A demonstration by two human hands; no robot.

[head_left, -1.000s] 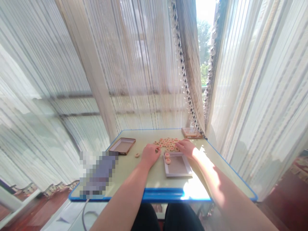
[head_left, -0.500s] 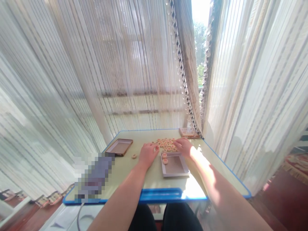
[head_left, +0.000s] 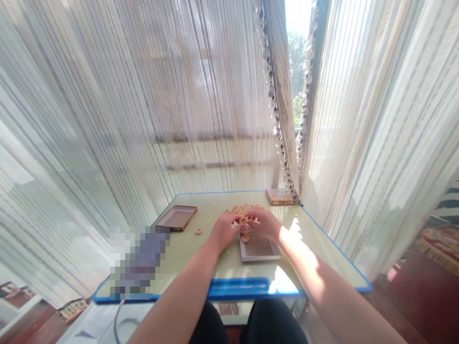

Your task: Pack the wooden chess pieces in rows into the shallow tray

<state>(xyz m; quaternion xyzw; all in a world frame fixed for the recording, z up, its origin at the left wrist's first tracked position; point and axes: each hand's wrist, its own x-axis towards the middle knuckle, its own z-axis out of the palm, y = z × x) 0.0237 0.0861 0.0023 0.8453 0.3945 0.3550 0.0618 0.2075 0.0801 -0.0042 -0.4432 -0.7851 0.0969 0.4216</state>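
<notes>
Head camera: taking the pale shallow tray (head_left: 261, 249) before me as the middle of the dial, I have both hands together over its eleven o'clock corner, my left hand (head_left: 225, 229) coming in from nine and my right hand (head_left: 267, 223) from one. Fingers on both are curled narrow, their tips nearly meeting around one or more round pieces, though I cannot tell which hand bears the weight. The heap of pieces (head_left: 246, 208) lies on the desk (head_left: 211, 200) just beyond the tray, toward twelve; a stray piece (head_left: 199, 231) sits alone near ten, and a lower piece (head_left: 245, 238) shows inside the tray along its left wall. To handle these well, I judge it best to pinch by the rounded edges, keep my wrists low, and let my fingertips clear that lower piece so it isn't nudged out of line. Bracing with the second hand should stop a piece rolling. My fingers hide the tray's far-left corner, so how many pieces are there, and whether any are stacked, I can't make out; their markings are too small to read. Around nine, a pixelated patch (head_left: 147, 260) masks a dark object.
</notes>
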